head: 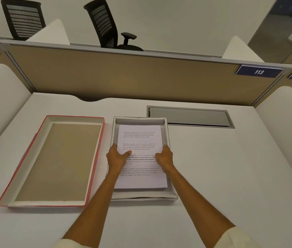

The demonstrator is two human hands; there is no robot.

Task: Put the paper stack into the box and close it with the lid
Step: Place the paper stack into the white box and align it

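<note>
The left hand (117,156) and right hand (164,158) each grip a side edge of the paper stack (139,140), thumbs on top, fingers curled under. The stack sits inside the open white box (167,133) on the bench (231,167). Its top sheet carries repeated printed paragraphs; "strong community bonds, local traditions" reads in bold. The red-edged lid (55,163) lies upturned just left of the box. A blue plate (258,71) on the partition (123,77) reads "113".
</note>
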